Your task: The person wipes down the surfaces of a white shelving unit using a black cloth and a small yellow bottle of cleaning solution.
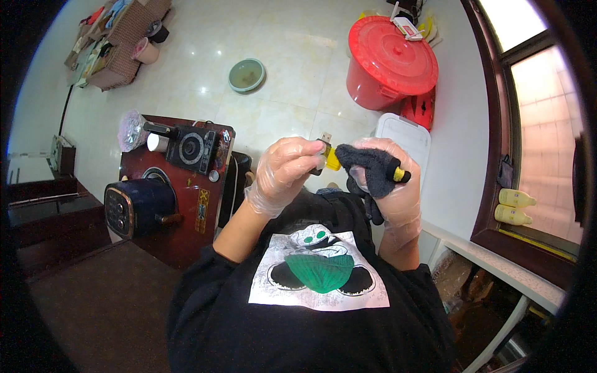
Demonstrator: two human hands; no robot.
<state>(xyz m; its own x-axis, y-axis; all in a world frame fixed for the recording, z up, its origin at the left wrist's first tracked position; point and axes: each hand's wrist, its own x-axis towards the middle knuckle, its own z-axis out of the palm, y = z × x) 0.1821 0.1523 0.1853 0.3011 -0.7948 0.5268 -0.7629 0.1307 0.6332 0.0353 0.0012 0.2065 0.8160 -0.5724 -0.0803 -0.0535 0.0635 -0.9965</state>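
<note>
Both hands wear clear plastic gloves and are raised before my chest. In my left hand, thumb and fingers pinch a small black and yellow device with a metal USB plug pointing away from me. A dark grey fluffy cloth is gripped in my right hand, its near end beside the yellow part; whether they touch is unclear. A black and yellow piece sticks out at the cloth's right side; what it belongs to is hidden.
On the left, a dark red table bears an induction cooker and a dark blue air fryer. A green basin stands on the floor. At the right are a red lidded bin, a white lidded box and a windowsill with two bottles.
</note>
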